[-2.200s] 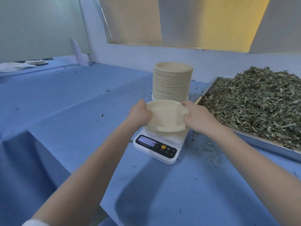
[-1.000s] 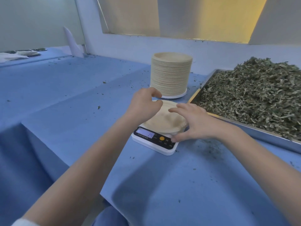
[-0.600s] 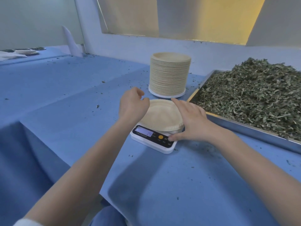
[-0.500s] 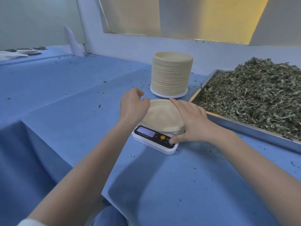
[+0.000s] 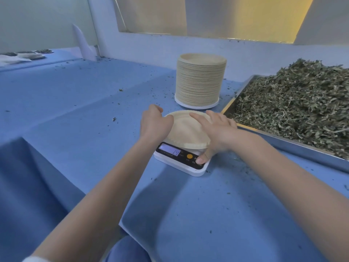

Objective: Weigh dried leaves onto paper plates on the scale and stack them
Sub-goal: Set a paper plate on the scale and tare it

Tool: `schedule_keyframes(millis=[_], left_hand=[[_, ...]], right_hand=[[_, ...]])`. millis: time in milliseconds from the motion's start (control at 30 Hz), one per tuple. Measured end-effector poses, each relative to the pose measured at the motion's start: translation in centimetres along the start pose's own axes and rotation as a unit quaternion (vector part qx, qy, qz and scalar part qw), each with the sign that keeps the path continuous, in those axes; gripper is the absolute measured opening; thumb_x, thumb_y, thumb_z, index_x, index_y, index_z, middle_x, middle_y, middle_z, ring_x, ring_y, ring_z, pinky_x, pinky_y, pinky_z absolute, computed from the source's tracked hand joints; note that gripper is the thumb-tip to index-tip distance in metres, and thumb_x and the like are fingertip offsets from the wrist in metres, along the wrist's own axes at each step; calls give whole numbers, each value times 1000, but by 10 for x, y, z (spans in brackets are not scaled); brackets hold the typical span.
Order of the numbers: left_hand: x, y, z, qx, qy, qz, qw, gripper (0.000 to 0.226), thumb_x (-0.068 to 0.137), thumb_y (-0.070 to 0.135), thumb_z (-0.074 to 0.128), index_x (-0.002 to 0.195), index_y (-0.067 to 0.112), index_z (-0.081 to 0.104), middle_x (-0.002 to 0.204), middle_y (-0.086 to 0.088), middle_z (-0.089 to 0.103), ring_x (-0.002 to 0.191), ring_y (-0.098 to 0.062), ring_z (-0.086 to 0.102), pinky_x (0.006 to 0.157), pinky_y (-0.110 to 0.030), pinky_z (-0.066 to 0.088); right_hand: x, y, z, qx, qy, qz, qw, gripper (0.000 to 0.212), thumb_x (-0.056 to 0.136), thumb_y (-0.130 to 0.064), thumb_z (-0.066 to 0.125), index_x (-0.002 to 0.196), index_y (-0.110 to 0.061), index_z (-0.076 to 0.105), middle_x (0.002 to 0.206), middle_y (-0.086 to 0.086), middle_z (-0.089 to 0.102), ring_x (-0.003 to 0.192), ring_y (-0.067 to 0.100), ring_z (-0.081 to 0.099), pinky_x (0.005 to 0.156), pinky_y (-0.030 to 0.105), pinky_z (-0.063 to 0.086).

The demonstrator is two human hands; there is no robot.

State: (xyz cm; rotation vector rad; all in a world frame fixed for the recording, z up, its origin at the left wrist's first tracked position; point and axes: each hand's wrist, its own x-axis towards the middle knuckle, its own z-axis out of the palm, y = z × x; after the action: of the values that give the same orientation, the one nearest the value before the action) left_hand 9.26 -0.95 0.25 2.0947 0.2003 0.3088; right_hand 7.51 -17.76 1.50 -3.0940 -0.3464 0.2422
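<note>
An empty beige paper plate (image 5: 186, 130) lies on a small white digital scale (image 5: 181, 160) whose display reads 14. My left hand (image 5: 154, 124) holds the plate's left rim with curled fingers. My right hand (image 5: 217, 129) lies flat over the plate's right side with straight fingers, and its thumb presses a button at the scale's front right corner. Behind the scale stands a tall stack of paper plates (image 5: 201, 82). A metal tray (image 5: 294, 146) heaped with dried green leaves (image 5: 294, 103) sits to the right.
The table is covered in blue cloth (image 5: 75, 114) sprinkled with leaf crumbs. Its edge drops away at the lower left. A white wall and window ledge (image 5: 188, 44) run behind. Far left, another blue surface holds flat plates (image 5: 30, 54) and white paper.
Both hands brought the plate down from mid-air onto the scale. My right hand then flattened over the plate and its thumb reached the scale's button.
</note>
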Motion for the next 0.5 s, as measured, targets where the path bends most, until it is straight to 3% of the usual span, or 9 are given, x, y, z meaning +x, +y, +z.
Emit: schedule_keyframes(millis=[233, 500], left_hand=[[1, -8, -7, 0, -7, -10, 1000, 46, 87, 22, 52, 130, 12, 41, 132, -6, 42, 101, -19, 45, 82, -33, 40], [4, -14, 6, -9, -52, -1, 999, 46, 89, 19, 47, 133, 12, 38, 131, -5, 45, 105, -20, 48, 77, -28, 35]], right_hand=[[-7, 10, 1, 47, -11, -22, 999, 131, 56, -59, 81, 144, -46, -15, 157, 1, -17, 144, 23, -16, 114, 44, -4], [-2, 22, 0, 78, -35, -58, 995, 125, 62, -52, 81, 146, -43, -12, 157, 3, -13, 144, 24, -16, 117, 48, -1]])
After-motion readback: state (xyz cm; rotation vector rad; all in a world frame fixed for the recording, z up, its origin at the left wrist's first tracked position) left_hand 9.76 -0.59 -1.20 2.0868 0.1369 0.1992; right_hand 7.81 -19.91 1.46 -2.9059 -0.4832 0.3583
